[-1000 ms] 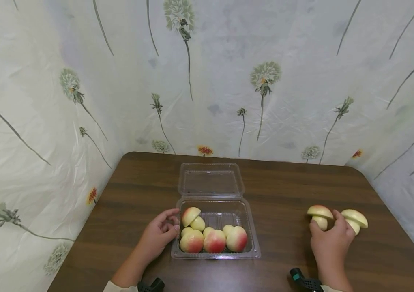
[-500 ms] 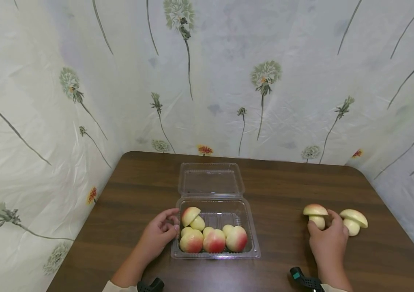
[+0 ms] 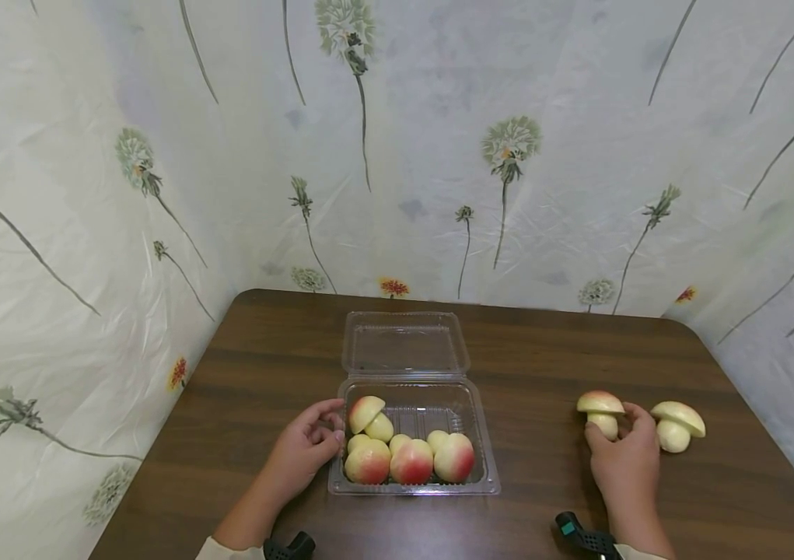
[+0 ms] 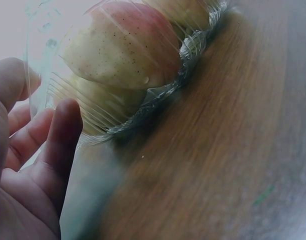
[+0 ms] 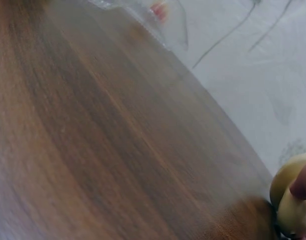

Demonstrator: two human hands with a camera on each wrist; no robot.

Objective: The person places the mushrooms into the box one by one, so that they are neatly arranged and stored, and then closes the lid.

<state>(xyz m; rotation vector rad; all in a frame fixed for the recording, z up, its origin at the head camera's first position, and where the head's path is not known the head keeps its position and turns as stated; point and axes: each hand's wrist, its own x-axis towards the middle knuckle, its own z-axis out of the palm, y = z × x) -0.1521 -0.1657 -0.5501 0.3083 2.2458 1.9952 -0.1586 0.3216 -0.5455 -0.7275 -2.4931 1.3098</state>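
A clear plastic clamshell container stands on the table with its lid laid back. Several yellow-and-red mushroom-shaped pieces lie in its front and left part. My left hand touches the container's left wall with bent fingers and thumb; in the left wrist view the fingertips meet the clear plastic. At the right of the table, my right hand pinches the stem of an upright mushroom-shaped piece. Another mushroom-shaped piece leans just right of that hand.
The brown wooden table has rounded far corners. A pale dandelion-print sheet hangs behind it and along both sides. Bare wood lies between the container and my right hand.
My right hand has slid a little to the left with the mushroom-shaped piece, widening the gap to the other one. The left hand and the container have stayed put.
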